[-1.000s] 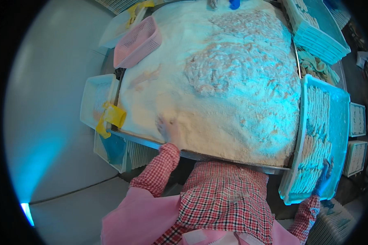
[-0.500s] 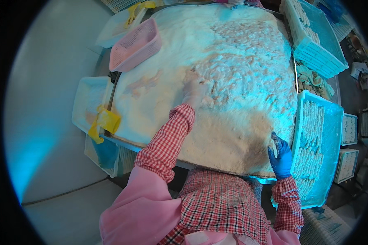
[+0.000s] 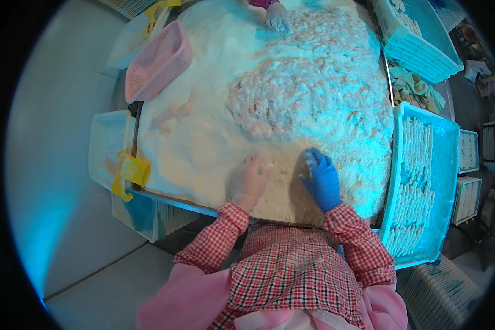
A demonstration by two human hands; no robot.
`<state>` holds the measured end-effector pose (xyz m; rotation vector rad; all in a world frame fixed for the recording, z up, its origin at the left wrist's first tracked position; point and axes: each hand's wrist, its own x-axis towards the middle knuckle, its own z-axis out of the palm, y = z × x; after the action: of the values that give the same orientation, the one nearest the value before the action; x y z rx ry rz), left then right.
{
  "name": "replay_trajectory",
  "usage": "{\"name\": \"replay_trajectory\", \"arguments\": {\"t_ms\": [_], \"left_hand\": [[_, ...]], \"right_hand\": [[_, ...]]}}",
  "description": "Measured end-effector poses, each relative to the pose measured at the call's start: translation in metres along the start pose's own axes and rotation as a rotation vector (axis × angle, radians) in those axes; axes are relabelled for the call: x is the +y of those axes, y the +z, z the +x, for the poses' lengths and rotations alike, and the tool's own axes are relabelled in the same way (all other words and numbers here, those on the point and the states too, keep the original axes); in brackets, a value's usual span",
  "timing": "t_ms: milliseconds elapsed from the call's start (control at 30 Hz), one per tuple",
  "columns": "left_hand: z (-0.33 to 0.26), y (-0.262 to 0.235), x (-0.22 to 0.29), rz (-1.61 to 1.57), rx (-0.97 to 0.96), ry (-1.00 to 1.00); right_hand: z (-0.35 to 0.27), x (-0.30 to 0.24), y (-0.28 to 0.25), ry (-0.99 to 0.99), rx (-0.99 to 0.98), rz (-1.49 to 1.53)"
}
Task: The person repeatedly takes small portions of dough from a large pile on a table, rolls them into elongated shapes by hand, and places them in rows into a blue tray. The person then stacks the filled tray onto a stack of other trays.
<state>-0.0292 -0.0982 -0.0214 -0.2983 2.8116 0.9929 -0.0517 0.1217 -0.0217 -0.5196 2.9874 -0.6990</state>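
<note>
My left hand [image 3: 250, 184], in a thin pale glove, rests low over the powder near the table's front edge. Its fingers are bent together, and a small pale bit shows beside the fingertips; I cannot make out what it is. To its right, my right hand [image 3: 323, 184] in a blue glove holds thumb and fingers apart, its fingertips dusted white. White powder [image 3: 203, 148] coats the table. Beyond my hands lies a wide heap of pale, wet, powder-dusted pieces [image 3: 313, 99], like strips of raw meat.
A pink perforated basket [image 3: 159, 63] stands at the back left. A yellow scoop-like thing [image 3: 135, 169] hangs over a white tub [image 3: 96, 148]. At right, a light-blue tray [image 3: 448, 181] holds rows of coated strips. Another person's gloved hand [image 3: 278, 19] touches the far side.
My left hand has drawn back from the heap's edge toward me. The right hand has moved left and away from me, beside it. The other person's hand reaches further in.
</note>
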Motion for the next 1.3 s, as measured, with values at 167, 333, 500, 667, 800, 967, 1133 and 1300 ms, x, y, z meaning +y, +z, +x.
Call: {"name": "replay_trajectory", "arguments": {"t_ms": [167, 333, 500, 667, 800, 967, 1133, 1300], "left_hand": [[0.001, 0.012, 0.051, -0.238, 0.004, 0.214], [0.125, -0.013, 0.054, -0.130, 0.194, 0.256], [0.218, -0.039, 0.099, 0.499, 0.344, 0.442], [0.270, -0.037, 0.078, 0.770, 0.056, 0.404], [0.243, -0.054, 0.087, 0.450, -0.097, 0.556], [0.118, -0.046, 0.078, 0.087, -0.396, 0.768], [0.053, -0.046, 0.032, 0.413, -0.220, 1.007], [0.009, -0.009, 0.007, 0.159, -0.220, 0.129]], "right_hand": [[-0.013, 0.009, -0.013, 0.020, 0.122, 0.066], [-0.036, 0.026, -0.026, -0.084, 0.174, 0.060], [-0.031, -0.005, -0.002, -0.190, -0.081, -0.057], [-0.032, -0.003, 0.013, -0.026, -0.025, -0.158], [-0.045, 0.040, -0.002, 0.074, 0.151, -0.047], [-0.046, 0.071, -0.046, 0.118, 0.240, 0.076], [-0.041, 0.070, -0.060, 0.035, 0.273, -0.014], [-0.025, 0.023, 0.008, 0.126, 0.046, -0.049]]}}
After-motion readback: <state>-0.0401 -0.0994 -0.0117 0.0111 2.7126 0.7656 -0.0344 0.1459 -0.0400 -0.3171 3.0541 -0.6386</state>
